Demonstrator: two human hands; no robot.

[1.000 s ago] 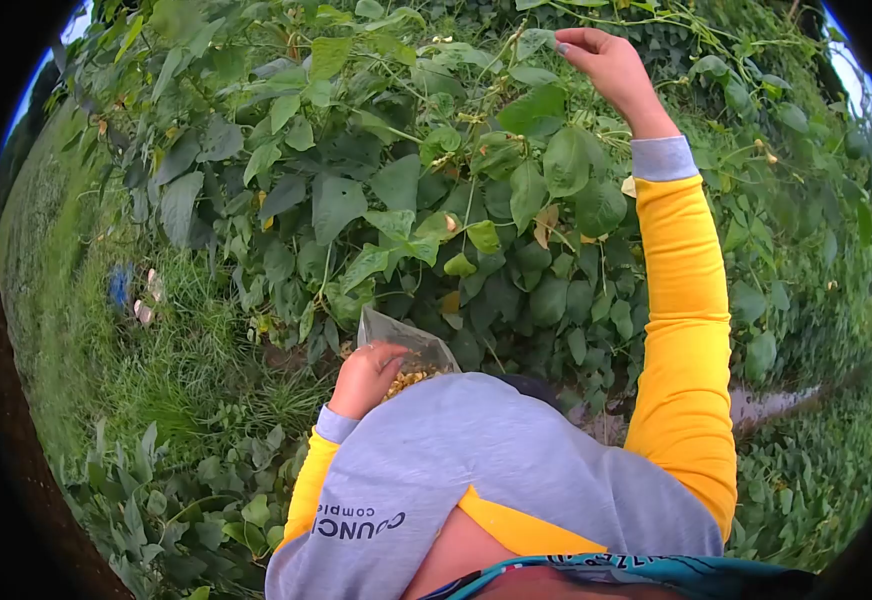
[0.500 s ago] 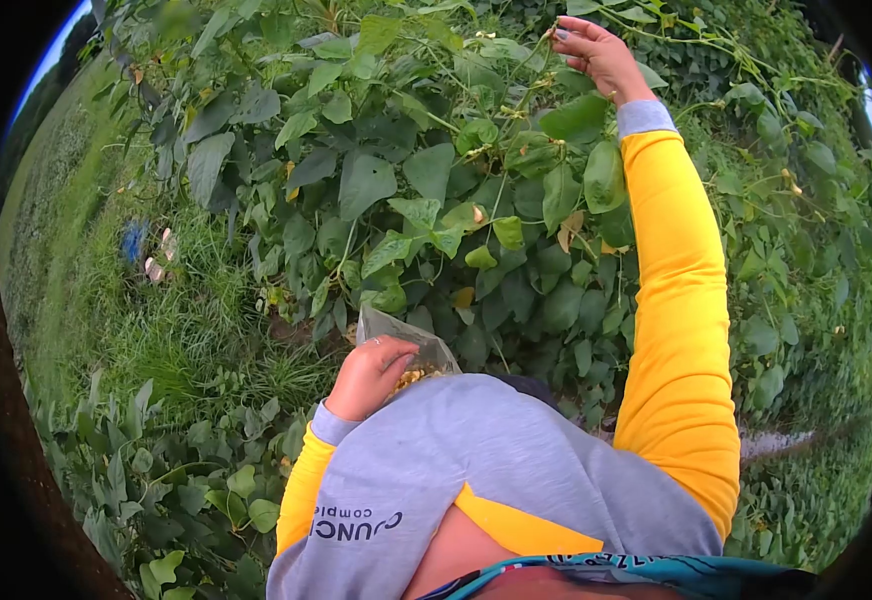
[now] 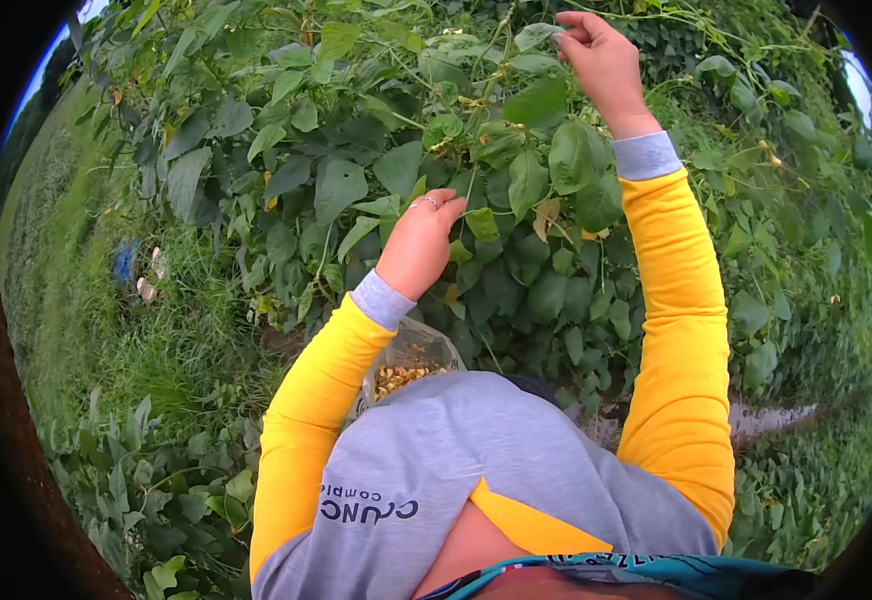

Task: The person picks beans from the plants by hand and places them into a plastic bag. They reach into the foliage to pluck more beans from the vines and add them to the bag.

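My left hand point(image 3: 420, 243), with a ring on one finger, reaches into the leaves of the climbing vine point(image 3: 341, 190). Its fingers are drawn together among the foliage, and what they hold, if anything, is hidden. Higher up on the right, my right hand point(image 3: 608, 72) has its thumb and fingers pinched at a vine tip beside a green leaf point(image 3: 536, 37); whatever is between them is too small to name. Below my left forearm, a clear plastic bag point(image 3: 436, 345) hangs open against my body, holding many small yellow-brown pieces point(image 3: 404, 378).
Dense vines fill the front, with a dry brown leaf point(image 3: 546, 218) among them. A blue item point(image 3: 124, 262) and pale objects point(image 3: 148, 288) lie in the grass at left. Low leafy plants point(image 3: 161, 480) grow at lower left.
My left hand has left the bag and moved up into the vine, uncovering the bag's contents. My right hand stays high; the small brownish thing at its fingertips no longer shows.
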